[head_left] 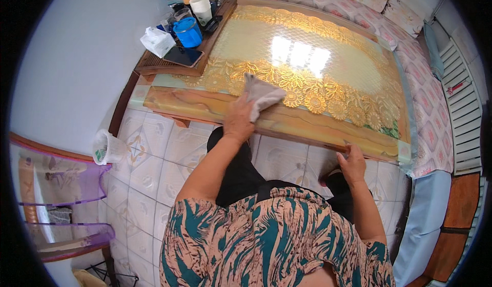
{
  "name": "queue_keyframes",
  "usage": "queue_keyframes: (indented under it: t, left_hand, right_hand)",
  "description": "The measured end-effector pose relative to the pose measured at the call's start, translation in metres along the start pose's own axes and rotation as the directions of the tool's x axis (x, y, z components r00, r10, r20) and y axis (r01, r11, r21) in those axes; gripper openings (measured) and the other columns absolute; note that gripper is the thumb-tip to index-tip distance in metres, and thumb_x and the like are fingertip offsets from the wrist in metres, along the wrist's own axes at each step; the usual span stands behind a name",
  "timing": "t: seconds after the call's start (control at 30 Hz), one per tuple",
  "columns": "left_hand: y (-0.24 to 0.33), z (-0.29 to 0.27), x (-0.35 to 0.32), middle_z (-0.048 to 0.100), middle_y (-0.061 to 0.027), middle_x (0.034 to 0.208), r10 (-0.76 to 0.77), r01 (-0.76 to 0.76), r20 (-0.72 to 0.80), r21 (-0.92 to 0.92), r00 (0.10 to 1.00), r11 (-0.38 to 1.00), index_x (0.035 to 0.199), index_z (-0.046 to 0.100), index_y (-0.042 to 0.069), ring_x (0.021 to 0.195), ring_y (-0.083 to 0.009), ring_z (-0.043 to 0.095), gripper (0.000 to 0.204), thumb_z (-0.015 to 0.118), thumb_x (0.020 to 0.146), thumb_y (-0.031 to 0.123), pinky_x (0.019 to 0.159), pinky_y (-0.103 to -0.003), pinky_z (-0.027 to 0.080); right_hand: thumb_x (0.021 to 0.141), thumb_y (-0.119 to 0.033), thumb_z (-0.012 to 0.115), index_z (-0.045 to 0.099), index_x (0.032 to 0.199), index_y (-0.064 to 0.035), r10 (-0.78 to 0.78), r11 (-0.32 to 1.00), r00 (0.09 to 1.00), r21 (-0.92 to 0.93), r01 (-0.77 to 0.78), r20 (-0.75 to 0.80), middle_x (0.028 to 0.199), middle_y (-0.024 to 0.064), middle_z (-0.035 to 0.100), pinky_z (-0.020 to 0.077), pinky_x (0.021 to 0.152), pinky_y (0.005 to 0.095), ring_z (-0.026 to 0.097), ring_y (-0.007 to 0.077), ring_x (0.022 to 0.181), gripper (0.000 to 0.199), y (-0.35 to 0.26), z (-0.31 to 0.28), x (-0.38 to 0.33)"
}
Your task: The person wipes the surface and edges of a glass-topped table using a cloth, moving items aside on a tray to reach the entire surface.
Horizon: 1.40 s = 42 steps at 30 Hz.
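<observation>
A greyish-white cloth lies bunched under my left hand, whose fingers are closed on it. The cloth rests on the near edge of a low table, partly over the gold flower-patterned table cover. My right hand is by the table's front edge toward the right, thumb apart from the fingers, with nothing seen in it. Whether its fingertips touch the edge I cannot tell.
On the table's left end, a wooden tray bears a blue mug, white cups, a tissue pack and a phone. A white bin stands on the tiled floor. Behind is a patterned sofa.
</observation>
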<state>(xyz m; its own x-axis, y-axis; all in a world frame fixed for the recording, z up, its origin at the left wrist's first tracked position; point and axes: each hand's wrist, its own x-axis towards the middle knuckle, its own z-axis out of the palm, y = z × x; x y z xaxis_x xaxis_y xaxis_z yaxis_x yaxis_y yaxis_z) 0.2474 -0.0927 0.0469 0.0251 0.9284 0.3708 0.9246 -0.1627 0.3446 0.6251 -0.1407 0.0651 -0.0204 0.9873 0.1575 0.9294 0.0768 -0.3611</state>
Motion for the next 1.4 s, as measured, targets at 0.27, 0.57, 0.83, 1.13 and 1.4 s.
queue_keyframes:
  t: [0.27, 0.57, 0.83, 1.13, 1.4]
  left_hand:
    - [-0.119, -0.05, -0.031, 0.046, -0.0061, 0.138, -0.355, 0.36, -0.061, 0.231, 0.933, 0.904, 0.119, 0.059, 0.014, 0.106, -0.0333, 0.052, 0.051, 0.065, 0.069, 0.013, 0.091, -0.043, 0.042]
    - [-0.265, -0.089, -0.037, 0.043, -0.0063, 0.139, -0.622, 0.641, -0.205, 0.425, 0.756, 0.639, 0.121, 0.056, 0.008, 0.11, -0.0301, 0.053, 0.044, 0.056, 0.078, 0.018, 0.092, -0.042, 0.043]
    - [-0.341, -0.123, -0.019, 0.042, -0.0104, 0.14, -0.828, 0.737, -0.148, 0.557, 0.541, 0.383, 0.12, 0.056, 0.006, 0.118, -0.0262, 0.051, 0.039, 0.053, 0.085, 0.023, 0.092, -0.042, 0.044]
    - [-0.306, -0.139, 0.012, 0.052, -0.0125, 0.126, -0.795, 0.577, -0.025, 0.701, 0.607, 0.419, 0.12, 0.057, 0.01, 0.109, -0.0351, 0.055, 0.037, 0.052, 0.083, 0.015, 0.086, -0.042, 0.048]
    - [-0.23, -0.098, -0.034, 0.047, -0.0198, 0.134, -0.481, 0.341, 0.068, 0.619, 0.874, 0.707, 0.118, 0.059, 0.005, 0.094, -0.043, 0.054, 0.045, 0.054, 0.073, 0.005, 0.086, -0.043, 0.046]
  right_hand:
    - [0.067, -0.033, 0.078, 0.051, 0.107, -0.0054, 0.123, 0.977, 0.948, -0.201, -0.065, 0.292, 0.104, 0.0188, 0.063, 0.0481, 0.077, 0.0466, 0.06, 0.0376, 0.097, 0.056, 0.0, -0.002, 0.044]
    - [0.062, -0.043, 0.078, 0.063, 0.095, -0.0041, 0.177, 0.868, 0.77, -0.465, 0.171, 0.613, 0.097, 0.0202, 0.064, 0.0487, 0.077, 0.0439, 0.061, 0.0372, 0.092, 0.053, 0.008, 0.002, 0.086]
    - [0.061, -0.043, 0.079, 0.063, 0.095, -0.0031, 0.148, 0.849, 0.77, -0.479, 0.222, 0.62, 0.095, 0.0192, 0.065, 0.0494, 0.075, 0.0437, 0.061, 0.0365, 0.092, 0.054, -0.003, -0.006, 0.084]
    - [0.06, -0.039, 0.08, 0.063, 0.105, -0.0075, 0.267, 0.835, 0.745, -0.532, 0.137, 0.611, 0.09, 0.0176, 0.066, 0.05, 0.073, 0.0459, 0.063, 0.0367, 0.087, 0.057, -0.014, -0.009, 0.086]
    - [0.062, -0.034, 0.078, 0.068, 0.085, -0.0041, 0.175, 0.896, 0.8, -0.43, 0.113, 0.573, 0.087, 0.0158, 0.067, 0.052, 0.072, 0.0427, 0.065, 0.0337, 0.084, 0.039, -0.009, -0.004, 0.081]
